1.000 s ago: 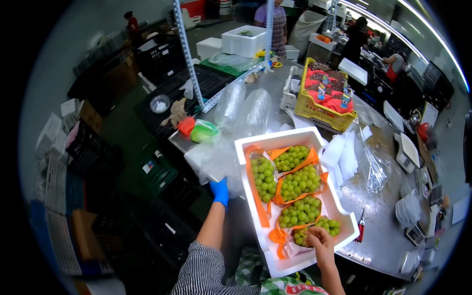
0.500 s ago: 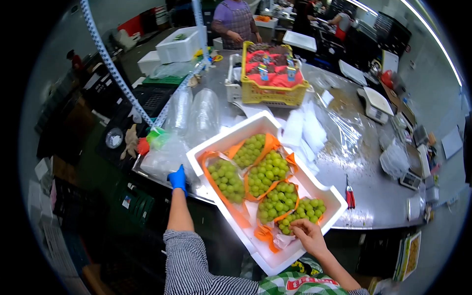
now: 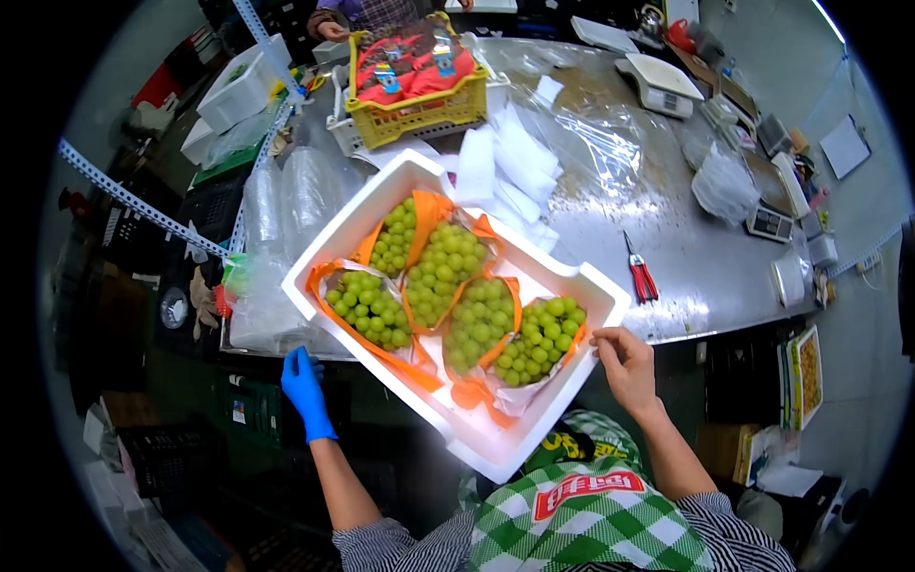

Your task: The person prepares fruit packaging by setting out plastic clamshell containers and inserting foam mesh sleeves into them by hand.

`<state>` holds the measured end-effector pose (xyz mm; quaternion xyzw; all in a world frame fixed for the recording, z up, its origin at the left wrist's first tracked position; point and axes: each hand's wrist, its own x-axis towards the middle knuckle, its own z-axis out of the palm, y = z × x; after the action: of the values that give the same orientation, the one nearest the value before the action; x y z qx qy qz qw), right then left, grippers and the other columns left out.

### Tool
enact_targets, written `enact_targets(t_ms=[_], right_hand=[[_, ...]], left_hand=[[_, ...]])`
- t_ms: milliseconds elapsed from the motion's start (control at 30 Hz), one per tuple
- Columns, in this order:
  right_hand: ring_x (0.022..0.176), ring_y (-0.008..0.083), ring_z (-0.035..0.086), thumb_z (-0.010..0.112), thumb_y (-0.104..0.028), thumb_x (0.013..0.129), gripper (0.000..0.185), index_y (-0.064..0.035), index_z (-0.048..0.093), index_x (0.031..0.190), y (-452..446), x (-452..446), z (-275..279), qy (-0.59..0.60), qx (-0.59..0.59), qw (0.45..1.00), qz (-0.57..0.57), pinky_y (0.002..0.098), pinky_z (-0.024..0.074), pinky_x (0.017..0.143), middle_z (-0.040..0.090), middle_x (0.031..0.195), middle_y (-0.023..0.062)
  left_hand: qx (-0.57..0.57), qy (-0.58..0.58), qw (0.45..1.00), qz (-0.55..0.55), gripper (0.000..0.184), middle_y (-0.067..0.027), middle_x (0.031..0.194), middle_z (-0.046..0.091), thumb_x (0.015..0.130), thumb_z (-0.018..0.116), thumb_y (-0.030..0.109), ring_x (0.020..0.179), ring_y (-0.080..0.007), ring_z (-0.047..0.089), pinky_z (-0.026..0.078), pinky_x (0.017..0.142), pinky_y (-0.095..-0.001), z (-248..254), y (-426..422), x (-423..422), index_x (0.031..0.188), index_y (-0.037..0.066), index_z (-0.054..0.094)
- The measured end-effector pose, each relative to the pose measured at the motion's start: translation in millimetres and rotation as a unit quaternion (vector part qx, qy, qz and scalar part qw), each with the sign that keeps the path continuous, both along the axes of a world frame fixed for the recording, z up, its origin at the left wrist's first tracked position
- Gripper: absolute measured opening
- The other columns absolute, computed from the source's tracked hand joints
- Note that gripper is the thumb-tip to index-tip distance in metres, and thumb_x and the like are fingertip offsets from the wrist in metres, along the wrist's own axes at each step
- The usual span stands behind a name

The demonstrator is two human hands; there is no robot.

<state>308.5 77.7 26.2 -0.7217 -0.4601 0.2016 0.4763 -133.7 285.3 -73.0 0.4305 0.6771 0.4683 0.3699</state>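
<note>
A white foam box (image 3: 548, 424) sits slantwise at the table's near edge, one corner jutting out toward me. Several bunches of green grapes (image 3: 443, 272) lie inside it in clear wrapping with orange bands. My right hand (image 3: 626, 370), bare, is at the box's right side, its curled fingertips on the rim. To the left, my left hand (image 3: 307, 393) in a blue glove hangs below the table edge. Its fingers are extended and slightly bent, apart from the box, with nothing in them.
Red-handled pruning shears (image 3: 643, 276) lie right of the box on the metal table (image 3: 681, 310). Behind are white foam sheets (image 3: 515, 167) and a yellow crate (image 3: 419, 119) with red packages. Plastic bags (image 3: 310, 195) lie left, a scale (image 3: 660, 84) back right. Another person's hand (image 3: 333, 31) shows beyond.
My right hand has left the grapes and moved to the box's right rim. My left hand has drawn back from the clear plastic toward me. The view has shifted.
</note>
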Motion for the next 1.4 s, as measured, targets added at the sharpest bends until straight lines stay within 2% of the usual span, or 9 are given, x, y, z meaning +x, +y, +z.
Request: enact_targets(t_ms=[167,267,400,500,567,967,1133,1233,1400], right_hand=[[0.059,0.0175,0.059,0.059,0.003,0.081,0.009,0.0017,0.062,0.09,-13.4,8.6,-7.7,-0.073,0.034,0.997,0.022,0.0266,0.0455,0.055,0.062,0.075,0.0108],[0.066,0.0268,0.06,0.058,0.005,0.079,0.01,0.0017,0.06,0.089,-20.5,28.6,-17.0,-0.125,0.066,0.99,0.012,0.0314,0.0478,0.059,0.061,0.08,0.0137],[0.076,0.0313,0.06,0.056,0.005,0.078,0.015,0.0013,0.06,0.093,-15.3,95.8,-50.3,-0.156,0.052,0.981,-0.101,0.0355,0.0483,0.067,0.059,0.086,0.016],[0.107,0.0387,0.047,0.063,-0.01,0.077,0.038,-0.0019,0.053,0.112,0.2,162.1,-104.4,-0.254,-0.039,0.957,-0.133,0.0455,0.0396,0.088,0.049,0.116,0.0211],[0.111,0.0406,0.041,0.069,-0.029,0.074,0.061,-0.0045,0.045,0.124,14.6,193.4,-145.0,-0.309,-0.151,0.927,-0.152,0.0565,0.0351,0.086,0.042,0.123,0.0214],[0.104,0.0311,0.046,0.063,-0.011,0.07,0.048,-0.0129,0.055,0.118,-22.6,319.3,-149.3,-0.241,-0.168,0.948,0.124,0.0443,0.0341,0.089,0.051,0.111,0.0108],[0.112,0.0312,0.045,0.074,-0.024,0.068,0.056,-0.0092,0.056,0.119,-11.2,387.7,-128.9,-0.196,-0.163,0.961,0.106,0.0424,0.0349,0.093,0.052,0.117,0.013],[0.114,0.037,0.046,0.072,-0.034,0.072,0.064,-0.0034,0.05,0.124,45.2,425.5,-135.7,-0.037,-0.086,0.994,0.05,0.0437,0.0364,0.096,0.049,0.12,0.0186],[0.122,0.0404,0.04,0.078,-0.037,0.068,0.099,0.0027,0.022,0.14,194.2,475.3,-173.1,0.124,-0.102,0.976,-0.148,0.0421,0.0351,0.101,0.039,0.132,0.0304]], left_hand=[[0.12,0.058,0.988,-0.082,0.022,-0.0035,0.081,0.061,0.091,0.057,0.011,0.069,-0.0082,0.056,0.045,0.06,-0.0224,58.7,-53.9,104.9,0.108,0.0,0.062],[0.151,0.162,0.964,-0.147,0.022,-0.0123,0.095,0.067,0.087,0.059,0.005,0.081,-0.0158,0.063,0.05,0.073,-0.0292,70.2,-83.6,159.1,0.107,-0.004,0.062],[0.136,0.145,0.958,-0.205,0.023,-0.0095,0.089,0.067,0.087,0.059,0.004,0.076,-0.0119,0.061,0.049,0.069,-0.0265,78.7,-120.2,212.8,0.108,-0.004,0.062],[0.13,0.175,0.95,-0.226,0.023,-0.0091,0.087,0.066,0.087,0.059,0.004,0.076,-0.0117,0.06,0.049,0.069,-0.0263,86.1,-139.5,249.0,0.108,-0.004,0.062],[0.096,0.184,0.951,-0.228,0.023,-0.0108,0.088,0.066,0.086,0.06,0.004,0.076,-0.0148,0.062,0.049,0.069,-0.0276,91.6,-150.5,275.3,0.107,-0.003,0.062],[0.058,0.235,0.924,-0.297,0.022,-0.0164,0.09,0.066,0.082,0.061,0.007,0.079,-0.0266,0.064,0.049,0.071,-0.0336,119.3,-175.4,467.9,0.103,0.0,0.065],[0.098,0.253,0.899,-0.343,0.023,-0.0155,0.091,0.066,0.082,0.061,0.009,0.079,-0.0296,0.064,0.049,0.071,-0.0356,114.9,-172.8,515.4,0.104,0.002,0.065],[0.046,0.254,0.9,-0.351,0.024,-0.0151,0.092,0.065,0.083,0.061,0.014,0.081,-0.0318,0.063,0.05,0.073,-0.0375,110.5,-165.4,534.6,0.105,0.005,0.065],[0.026,0.36,0.855,-0.373,0.025,-0.0129,0.086,0.065,0.082,0.061,0.019,0.078,-0.033,0.062,0.049,0.072,-0.042,119.1,-147.0,562.0,0.105,0.01,0.064]])
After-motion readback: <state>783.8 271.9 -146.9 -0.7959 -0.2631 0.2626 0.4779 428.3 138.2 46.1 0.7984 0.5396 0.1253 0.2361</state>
